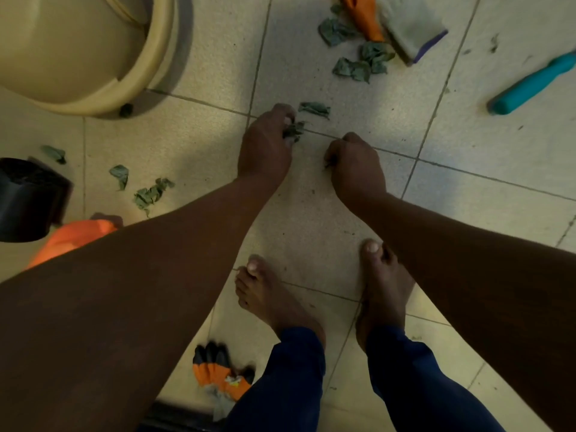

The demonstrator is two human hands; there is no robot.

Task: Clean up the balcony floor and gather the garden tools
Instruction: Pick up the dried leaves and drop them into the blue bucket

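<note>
As I bend over the tiled floor [311, 198], my left hand [265, 151] curls its fingers round a clump of dry leaves [293, 130], pinched just above a grout line. My right hand [355, 163] is closed in a fist beside it, with what may be a leaf scrap poking out by the thumb; I cannot tell for sure. One loose leaf [314, 109] lies just past my left fingertips. More leaves [358, 62] sit farther ahead by a sponge [411, 26]. The teal handle [533, 85] lies well to my right, its long axis slanting, butt end toward me.
</note>
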